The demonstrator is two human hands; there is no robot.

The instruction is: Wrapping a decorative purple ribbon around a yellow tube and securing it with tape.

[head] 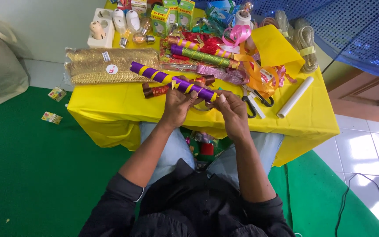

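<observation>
From my head camera, I hold a purple stick (172, 80) spiralled with yellow ribbon, lying at the near edge of the bench (312, 118) and pointing toward ten o'clock. My left hand (177, 105) is closed around it; my right hand (231, 109) pinches its near end, where I judge the wrapping is nearly finished and the end not yet secured. At twelve o'clock lie glittery wrapped sticks (202, 56); at ten, gold lace trim (106, 66); at three, a smooth white roll (294, 97) and scissors (255, 102).
</observation>
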